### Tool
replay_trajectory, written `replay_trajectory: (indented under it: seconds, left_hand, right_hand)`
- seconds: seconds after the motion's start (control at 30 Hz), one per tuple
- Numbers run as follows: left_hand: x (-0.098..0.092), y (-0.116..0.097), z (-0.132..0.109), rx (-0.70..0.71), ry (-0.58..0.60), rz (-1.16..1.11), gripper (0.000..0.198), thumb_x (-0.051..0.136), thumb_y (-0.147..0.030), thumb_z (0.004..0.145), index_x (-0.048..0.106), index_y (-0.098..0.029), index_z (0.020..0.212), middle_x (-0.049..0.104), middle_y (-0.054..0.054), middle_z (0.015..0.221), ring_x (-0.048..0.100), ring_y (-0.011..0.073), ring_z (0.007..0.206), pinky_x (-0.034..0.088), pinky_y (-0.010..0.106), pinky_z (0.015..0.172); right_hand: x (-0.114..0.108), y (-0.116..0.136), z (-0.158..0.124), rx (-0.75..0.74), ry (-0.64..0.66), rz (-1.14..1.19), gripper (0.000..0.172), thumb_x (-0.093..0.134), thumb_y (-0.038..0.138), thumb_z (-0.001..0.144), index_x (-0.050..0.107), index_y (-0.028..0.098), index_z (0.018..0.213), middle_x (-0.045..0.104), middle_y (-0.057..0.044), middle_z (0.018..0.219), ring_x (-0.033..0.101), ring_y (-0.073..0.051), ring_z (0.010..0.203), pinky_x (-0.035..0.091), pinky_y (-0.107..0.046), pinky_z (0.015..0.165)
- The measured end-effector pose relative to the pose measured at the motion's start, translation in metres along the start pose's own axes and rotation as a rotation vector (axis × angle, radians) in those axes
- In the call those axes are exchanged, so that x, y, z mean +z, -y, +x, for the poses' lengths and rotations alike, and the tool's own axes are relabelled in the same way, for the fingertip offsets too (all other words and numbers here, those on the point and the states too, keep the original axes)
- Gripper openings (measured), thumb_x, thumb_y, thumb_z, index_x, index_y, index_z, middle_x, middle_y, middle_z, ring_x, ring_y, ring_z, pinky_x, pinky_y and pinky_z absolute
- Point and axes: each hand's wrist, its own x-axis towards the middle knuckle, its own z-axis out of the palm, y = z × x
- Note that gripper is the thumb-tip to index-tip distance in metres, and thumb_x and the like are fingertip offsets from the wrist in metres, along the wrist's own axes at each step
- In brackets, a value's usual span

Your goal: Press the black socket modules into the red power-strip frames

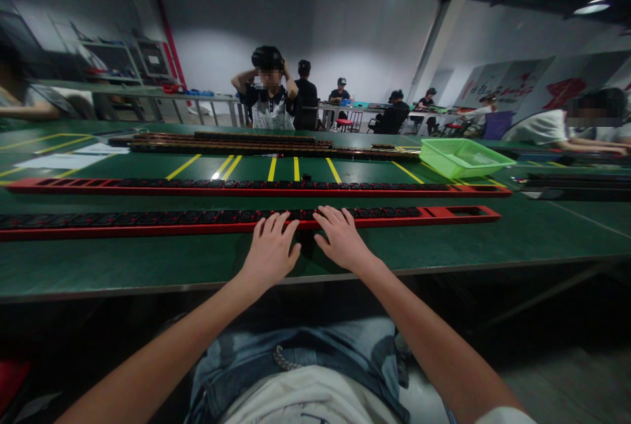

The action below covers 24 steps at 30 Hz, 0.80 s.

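A long red rail point(148, 229) with a row of black socket-like units lies across the table in front of me. My left hand point(273, 245) rests on its near edge, palm down, the fingers stretched over the black units. Just to the right, my right hand point(339, 235) lies on the same rail with its fingers spread. Neither hand grips anything that I can see. Between the two hands a small dark object, blurred, sits under the rail's near side. A second red rail point(315, 192) with similar black units runs parallel, farther back.
Behind the rails lies a stack of long dark strips point(231, 143). A green plastic basket point(463, 158) stands at the back right, with black bars point(576, 184) beyond it. White papers point(73, 156) lie at the left. A person point(271, 92) stands across the green table point(148, 266).
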Motion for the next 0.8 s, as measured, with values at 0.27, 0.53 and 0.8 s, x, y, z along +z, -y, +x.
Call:
replay_trajectory:
  seconds: [0.27, 0.53, 0.8]
  left_hand:
    - [0.0035, 0.0019, 0.0003, 0.007, -0.020, -0.012, 0.045, 0.053, -0.033, 0.092, 0.059, -0.019, 0.134, 0.053, 0.013, 0.147, 0.042, 0.0333, 0.139, 0.031, 0.055, 0.117]
    - [0.0040, 0.0023, -0.0001, 0.011, -0.037, -0.040, 0.044, 0.055, -0.031, 0.091, 0.060, -0.019, 0.133, 0.054, 0.014, 0.145, 0.042, 0.0338, 0.139, 0.031, 0.055, 0.117]
    - [0.0021, 0.0009, 0.0002, 0.005, -0.013, -0.016, 0.046, 0.054, -0.033, 0.092, 0.058, -0.018, 0.136, 0.053, 0.013, 0.147, 0.042, 0.0331, 0.139, 0.033, 0.054, 0.116]
  right_hand:
    - [0.0006, -0.0010, -0.0002, -0.004, -0.004, 0.007, 0.047, 0.052, 0.027, 0.096, 0.054, 0.016, 0.141, 0.048, -0.014, 0.153, 0.039, -0.028, 0.143, 0.022, -0.056, 0.121]
    - [-0.0003, -0.0003, 0.0001, 0.001, 0.000, 0.008, 0.047, 0.053, 0.027, 0.096, 0.054, 0.016, 0.142, 0.048, -0.014, 0.153, 0.039, -0.029, 0.144, 0.021, -0.056, 0.121]
    - [-0.0019, 0.0006, 0.0000, 0.011, 0.016, 0.009, 0.047, 0.053, 0.026, 0.096, 0.053, 0.017, 0.142, 0.047, -0.014, 0.153, 0.039, -0.028, 0.144, 0.021, -0.056, 0.121]
